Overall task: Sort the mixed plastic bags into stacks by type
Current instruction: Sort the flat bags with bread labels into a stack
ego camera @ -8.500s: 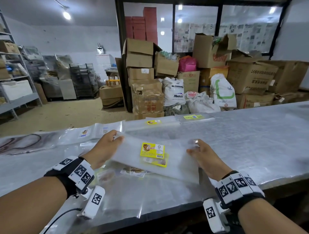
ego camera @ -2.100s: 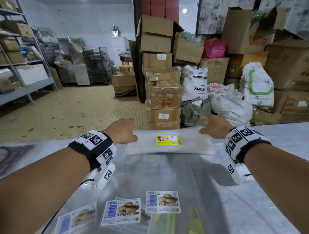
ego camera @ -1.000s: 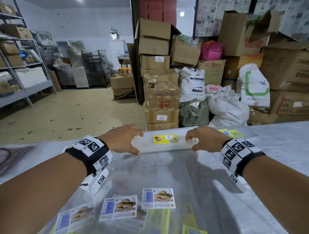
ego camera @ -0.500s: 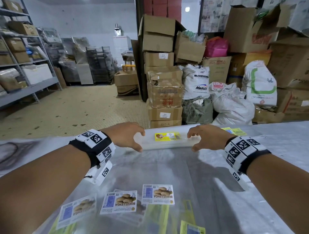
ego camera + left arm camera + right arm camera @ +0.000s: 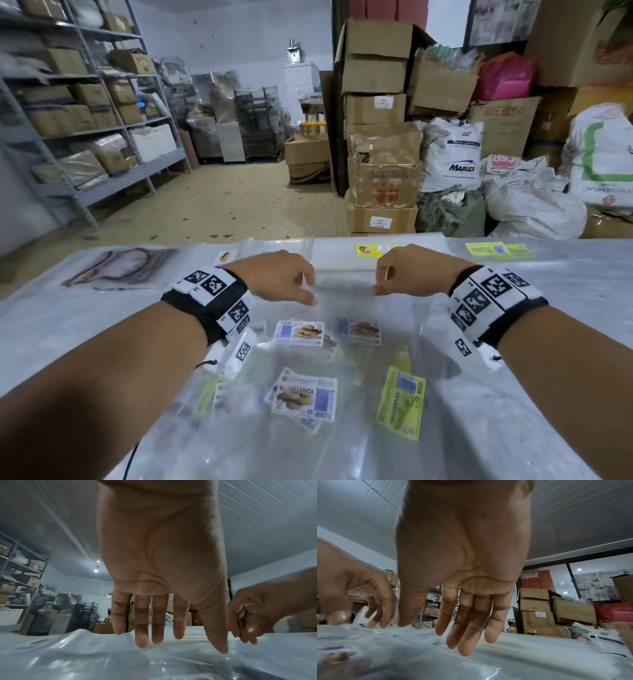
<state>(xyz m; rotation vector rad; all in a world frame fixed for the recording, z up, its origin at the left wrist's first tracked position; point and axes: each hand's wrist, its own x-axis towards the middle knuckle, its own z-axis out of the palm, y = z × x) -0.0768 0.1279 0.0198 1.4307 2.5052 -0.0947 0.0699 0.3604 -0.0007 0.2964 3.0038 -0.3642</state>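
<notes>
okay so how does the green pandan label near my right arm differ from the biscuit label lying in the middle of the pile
The green pandan label is lime green with text and a small blue barcode patch, while the biscuit label is white with a photo of brown biscuits. The green pandan label lies with its long side running away from you; the biscuit label lies wider than tall. Both sit on clear plastic bags lying flat in the near pile, untouched by either hand.

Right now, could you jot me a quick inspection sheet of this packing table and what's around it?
Surface: table covered in clear plastic sheeting.
Job's things: yellow-label stack at the far edge; green-label bags to its right; unsorted biscuit-label bags and a green Pandan bag lie near.
Clutter: nothing seen.
Hands: left hand and right hand hover empty, fingers relaxed.
Cables: thin black cable under the left forearm.
Surroundings: stacked cardboard boxes, white sacks, metal shelving.
</notes>
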